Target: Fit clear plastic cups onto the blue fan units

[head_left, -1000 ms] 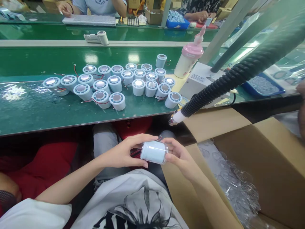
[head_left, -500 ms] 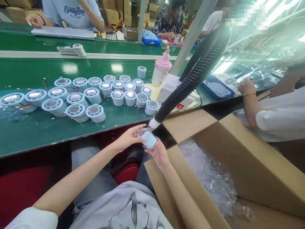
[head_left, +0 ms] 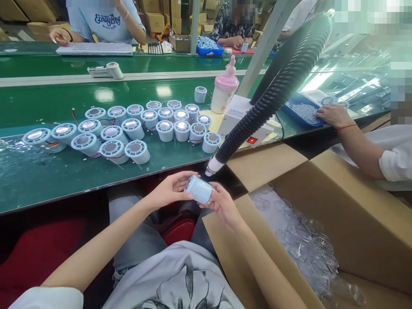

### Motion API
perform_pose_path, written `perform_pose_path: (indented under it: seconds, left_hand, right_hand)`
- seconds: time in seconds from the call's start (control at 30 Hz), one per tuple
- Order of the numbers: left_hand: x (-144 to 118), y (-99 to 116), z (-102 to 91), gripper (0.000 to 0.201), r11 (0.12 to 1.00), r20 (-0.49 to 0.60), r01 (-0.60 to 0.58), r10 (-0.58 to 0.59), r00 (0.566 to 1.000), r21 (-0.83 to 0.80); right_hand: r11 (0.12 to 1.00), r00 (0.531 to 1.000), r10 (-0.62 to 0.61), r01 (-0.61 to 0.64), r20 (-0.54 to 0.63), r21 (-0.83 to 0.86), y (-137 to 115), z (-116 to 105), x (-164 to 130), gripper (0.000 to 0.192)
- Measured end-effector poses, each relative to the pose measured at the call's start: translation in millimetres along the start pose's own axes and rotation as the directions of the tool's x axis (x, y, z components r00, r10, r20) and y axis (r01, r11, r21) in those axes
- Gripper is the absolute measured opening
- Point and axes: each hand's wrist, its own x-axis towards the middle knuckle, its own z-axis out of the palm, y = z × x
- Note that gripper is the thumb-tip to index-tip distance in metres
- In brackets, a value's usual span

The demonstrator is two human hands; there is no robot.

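**benchwatcher:** ok so what's sitting on the left of the green tabletop (head_left: 48, 171)?

**coil_guy:** a whole cluster of pale blue round housings (head_left: 111, 148), open ends facing up, red wires trailing between some. They're spreading from the left edge toward the middle, standing close together, several touching. One more is standing apart near the far edge, just beside a pink-capped bottle (head_left: 224, 88).

**benchwatcher:** and the hands?

**coil_guy:** both are hovering below the near edge of the tabletop, over the person's lap. The left hand (head_left: 169, 191) is curling its fingers around one end of a pale blue cylinder (head_left: 199, 189), and the right hand (head_left: 223, 204) is gripping the other end from below. So the piece is lying tilted between the two hands, held by both.

**benchwatcher:** that black hose thing?

**coil_guy:** the ribbed black hose (head_left: 270, 98) is slanting down from the upper right, and its white nozzle (head_left: 213, 165) is pointing at the cylinder, just above it. Can't tell if they're touching.

**benchwatcher:** right side?

**coil_guy:** an open cardboard box (head_left: 354, 206) with clear plastic pieces (head_left: 299, 240) inside, right by the right forearm. Past it, another person's hand (head_left: 333, 116) is resting at a blue tray (head_left: 296, 116).
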Motion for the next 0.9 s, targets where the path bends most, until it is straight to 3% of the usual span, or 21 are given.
perform_pose_path:
  seconds: [0.23,0.4,0.6,0.67,0.73,0.8,0.83,0.87,0.9]
  left_hand:
    - [-35,14,8.2,0.065,0.953,0.16,-0.188,0.152,0.975,0.239]
    - [-48,16,11.7,0.06,0.89,0.218,-0.296,0.231,0.948,0.345]
    - [-55,23,17.9,0.061,0.886,0.181,-0.256,0.199,0.963,0.387]
    - [-58,26,22.1,0.06,0.902,0.129,-0.185,0.146,0.981,0.39]
    - [-60,30,26.3,0.058,0.925,0.071,-0.096,0.075,0.995,0.367]
    - [-62,32,29.4,0.059,0.953,0.03,-0.009,0.0,1.0,0.302]
    - [-63,33,30.3,0.059,0.964,0.017,0.027,-0.033,0.999,0.266]
    - [-64,34,30.7,0.06,0.97,0.01,0.059,-0.063,0.998,0.234]
    - [-64,34,30.6,0.062,0.974,0.006,0.087,-0.09,0.996,0.21]
  right_hand:
    - [0.969,0.975,0.201,-0.183,0.096,-0.164,-19,12,-32,0.04]
    - [0.941,0.94,0.324,-0.309,0.105,-0.136,-22,22,-41,0.048]
    - [0.855,0.826,0.518,-0.5,0.221,-0.135,-27,30,-45,0.064]
    - [0.853,0.818,0.521,-0.493,0.244,-0.169,-26,27,-45,0.069]
    - [0.91,0.888,0.391,-0.336,0.241,-0.242,-22,22,-46,0.069]
    - [0.917,0.971,0.065,0.033,0.23,-0.397,-19,16,-48,0.068]
    - [0.826,0.954,-0.145,0.263,0.263,-0.499,-18,13,-48,0.068]
    - [0.66,0.879,-0.33,0.475,0.344,-0.581,-17,10,-49,0.068]
    - [0.46,0.769,-0.451,0.636,0.453,-0.62,-17,7,-49,0.066]
